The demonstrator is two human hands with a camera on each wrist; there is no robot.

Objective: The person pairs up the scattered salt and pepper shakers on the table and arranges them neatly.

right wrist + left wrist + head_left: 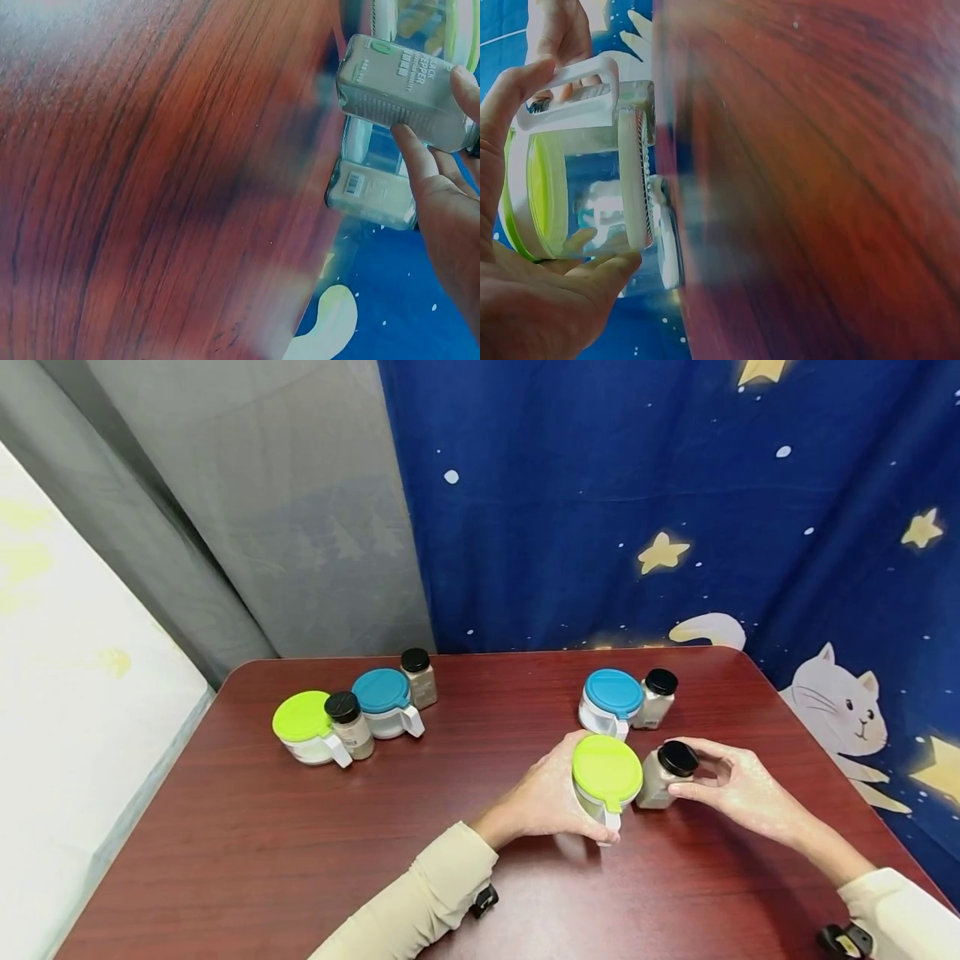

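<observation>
My left hand point(551, 797) grips a clear seasoning jar with a lime-green lid point(606, 768), its fingers round the far side and its thumb by the white handle point(577, 116). To its right, my right hand point(738, 783) holds a black-capped pepper bottle point(656, 781) between thumb and fingers. Its label point(409, 71) reads black pepper in the right wrist view. Both containers are upright and side by side; I cannot tell whether their bases touch the table. Just behind them stand a blue-lidded jar point(613, 692) and another black-capped bottle point(655, 700).
On the left of the brown table point(300, 852) stand a second green-lidded jar point(302, 717), a black-capped bottle point(351, 727), a blue-lidded jar point(382, 693) and another black-capped bottle point(418, 679). A blue curtain point(540, 527) hangs beyond the back edge.
</observation>
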